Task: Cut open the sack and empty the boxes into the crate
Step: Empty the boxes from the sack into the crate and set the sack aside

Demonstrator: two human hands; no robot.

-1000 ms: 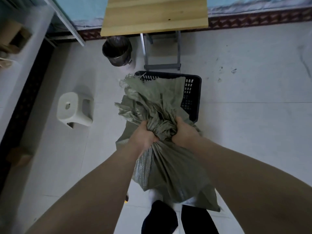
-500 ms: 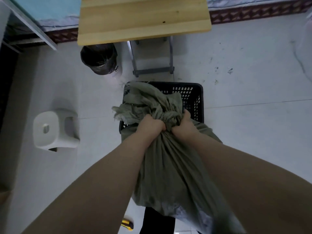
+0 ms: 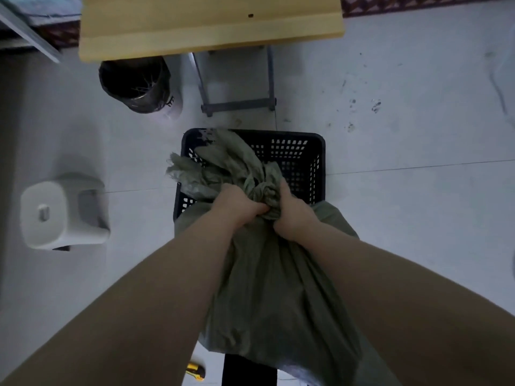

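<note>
A grey-green woven sack point(image 3: 274, 288) hangs in front of me, its gathered neck twisted into a bunch. My left hand point(image 3: 239, 205) grips the neck from the left and my right hand point(image 3: 292, 211) grips it from the right, both fists tight round the cloth. The loose mouth of the sack flops over the near left corner of a black perforated crate point(image 3: 315, 154) on the floor just beyond my hands. The sack's body covers the crate's near edge. No boxes are visible; the sack hides its contents.
A yellow utility knife point(image 3: 196, 371) lies on the floor by my feet. A white plastic stool point(image 3: 62, 211) stands at the left. A black-lined bin point(image 3: 135, 83) and a wooden table point(image 3: 209, 23) with metal legs stand beyond the crate. Pale tiled floor lies to the right.
The sack and both hands have moved forward toward the crate, and the loose mouth now drapes lower over its near left corner. Both grips are unchanged.
</note>
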